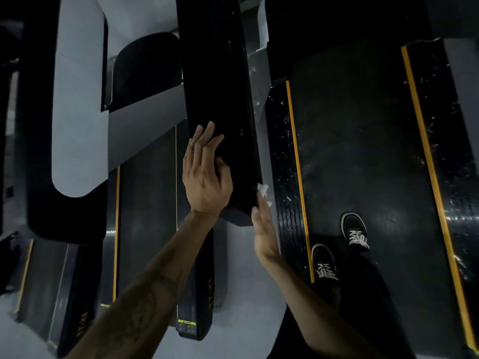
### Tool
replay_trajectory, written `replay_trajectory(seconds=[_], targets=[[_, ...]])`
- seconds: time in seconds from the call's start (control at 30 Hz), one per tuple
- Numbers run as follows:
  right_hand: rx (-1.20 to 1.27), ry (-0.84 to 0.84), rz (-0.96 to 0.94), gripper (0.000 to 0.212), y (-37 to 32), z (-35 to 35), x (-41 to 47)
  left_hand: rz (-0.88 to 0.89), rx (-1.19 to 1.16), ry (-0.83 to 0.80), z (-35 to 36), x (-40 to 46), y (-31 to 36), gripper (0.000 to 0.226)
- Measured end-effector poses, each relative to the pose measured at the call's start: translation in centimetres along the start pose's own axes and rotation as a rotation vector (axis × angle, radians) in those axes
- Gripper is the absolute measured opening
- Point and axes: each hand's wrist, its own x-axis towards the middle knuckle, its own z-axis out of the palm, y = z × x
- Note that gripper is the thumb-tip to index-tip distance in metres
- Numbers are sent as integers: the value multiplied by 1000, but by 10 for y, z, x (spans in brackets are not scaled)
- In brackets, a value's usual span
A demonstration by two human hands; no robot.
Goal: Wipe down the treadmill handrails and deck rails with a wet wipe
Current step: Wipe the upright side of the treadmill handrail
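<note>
A long black handrail (pixel 220 86) of the treadmill runs from the top of the view down to its blunt end at the centre. My left hand (pixel 206 172) rests flat on the rail's left face, fingers straight and the thumb on top. My right hand (pixel 264 229) presses a white wet wipe (pixel 263 190) against the rail's right lower edge with straight fingers; only a small corner of the wipe shows. The black deck rail (pixel 287 177) with a yellow stripe lies below, to the right of the handrail.
I stand on the dark treadmill belt (pixel 363 151), my two black shoes (pixel 339 244) visible. A second yellow-striped deck rail (pixel 445 151) runs on the far right. Another treadmill (pixel 147 216) and a grey-black handrail (pixel 75 112) lie to the left.
</note>
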Motion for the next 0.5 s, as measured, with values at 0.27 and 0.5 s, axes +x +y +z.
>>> replay_trajectory(seconds=[0.27,0.5], targets=[[167,-46,177,90,-53,-8,63,-52,-30,10,-1,-1,3,47],[81,-35,49,70,-18,0,2,-47,-28,22,0,-1,2,46]])
